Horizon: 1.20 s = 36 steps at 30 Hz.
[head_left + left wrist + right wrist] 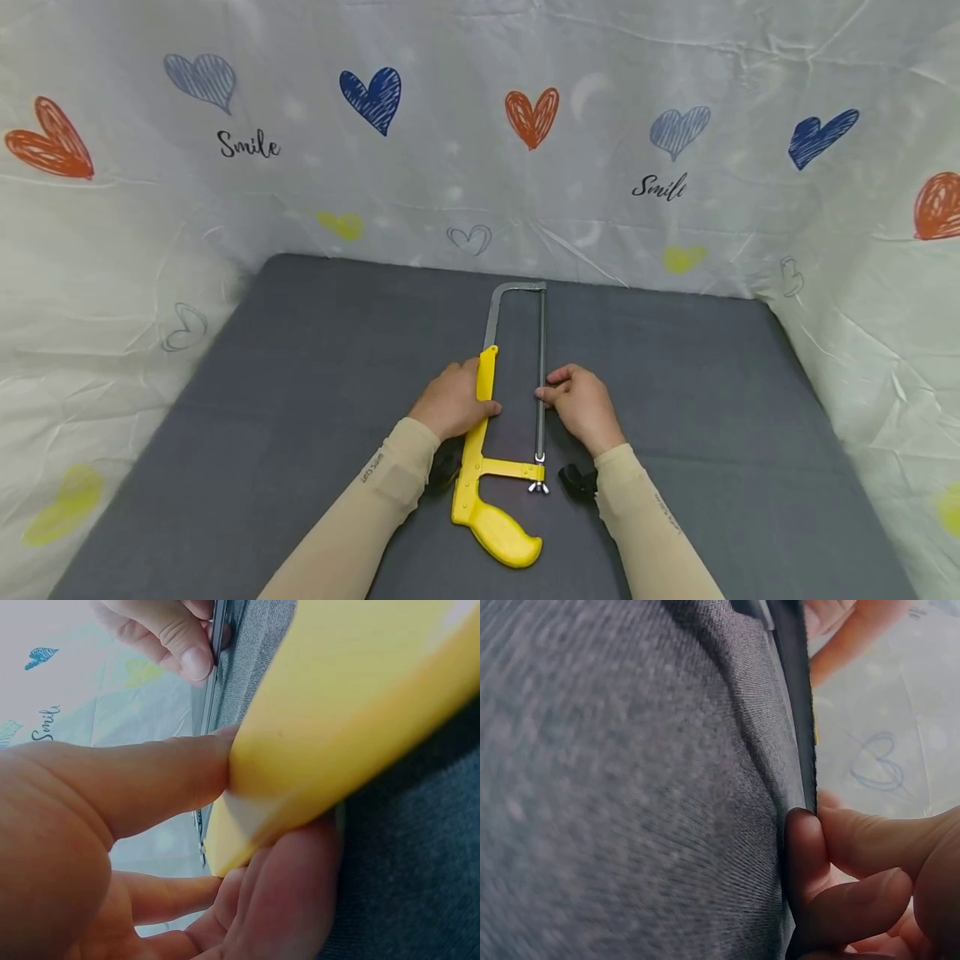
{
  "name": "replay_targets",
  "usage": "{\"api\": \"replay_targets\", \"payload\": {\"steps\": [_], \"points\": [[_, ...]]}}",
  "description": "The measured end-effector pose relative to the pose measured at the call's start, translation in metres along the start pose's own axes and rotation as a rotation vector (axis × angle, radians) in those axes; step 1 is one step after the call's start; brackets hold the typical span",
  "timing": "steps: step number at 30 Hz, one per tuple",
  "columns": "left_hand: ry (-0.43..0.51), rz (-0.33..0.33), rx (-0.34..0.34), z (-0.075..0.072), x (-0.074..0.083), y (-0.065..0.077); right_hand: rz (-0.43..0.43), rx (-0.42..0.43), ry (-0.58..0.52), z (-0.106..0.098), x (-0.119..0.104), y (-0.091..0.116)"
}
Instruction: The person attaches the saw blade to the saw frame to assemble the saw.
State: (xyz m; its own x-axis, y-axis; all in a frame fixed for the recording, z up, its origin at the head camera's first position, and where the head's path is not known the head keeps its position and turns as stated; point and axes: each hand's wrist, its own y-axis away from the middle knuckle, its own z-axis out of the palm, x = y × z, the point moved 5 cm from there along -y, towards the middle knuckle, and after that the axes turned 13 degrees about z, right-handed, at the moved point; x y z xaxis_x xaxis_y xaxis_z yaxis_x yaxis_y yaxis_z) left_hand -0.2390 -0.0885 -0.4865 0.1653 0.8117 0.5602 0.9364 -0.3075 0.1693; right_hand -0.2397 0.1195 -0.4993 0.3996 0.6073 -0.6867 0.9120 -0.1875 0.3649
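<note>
A hacksaw with a yellow frame and handle lies on the grey cloth, its curved metal end pointing away from me. My left hand grips the yellow frame, thumb on top and fingers beneath, as the left wrist view shows. Along the saw's right side runs the straight metal blade, fixed at the near end with a wing nut. My right hand pinches that blade near its middle between thumb and index finger. In the right wrist view the blade appears edge-on, with the fingertips around it.
Grey cloth covers the table. Behind and at both sides hangs a white curtain printed with hearts and the word Smile. Dark wrist camera parts sit beside the right wrist, close to the saw's near end.
</note>
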Motion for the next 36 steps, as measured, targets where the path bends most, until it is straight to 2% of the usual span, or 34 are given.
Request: {"api": "replay_targets", "payload": {"steps": [9, 14, 21, 27, 31, 36], "points": [[-0.009, 0.002, 0.008, -0.004, 0.004, -0.001, -0.002, 0.047, 0.049, -0.004, -0.002, 0.001], [-0.013, 0.002, 0.013, -0.004, 0.004, -0.001, -0.013, 0.068, 0.114, -0.005, -0.001, 0.01], [0.025, 0.015, 0.004, -0.007, 0.002, -0.001, -0.127, 0.145, 0.215, -0.009, 0.014, 0.05], [0.069, 0.012, 0.005, -0.01, 0.002, -0.002, -0.192, 0.133, 0.264, -0.008, 0.023, 0.086], [0.11, 0.007, -0.001, -0.005, 0.002, -0.001, -0.189, 0.102, 0.31, -0.006, 0.024, 0.101], [0.118, 0.007, 0.005, -0.001, 0.002, 0.001, -0.159, 0.08, 0.371, -0.002, 0.024, 0.11]]}}
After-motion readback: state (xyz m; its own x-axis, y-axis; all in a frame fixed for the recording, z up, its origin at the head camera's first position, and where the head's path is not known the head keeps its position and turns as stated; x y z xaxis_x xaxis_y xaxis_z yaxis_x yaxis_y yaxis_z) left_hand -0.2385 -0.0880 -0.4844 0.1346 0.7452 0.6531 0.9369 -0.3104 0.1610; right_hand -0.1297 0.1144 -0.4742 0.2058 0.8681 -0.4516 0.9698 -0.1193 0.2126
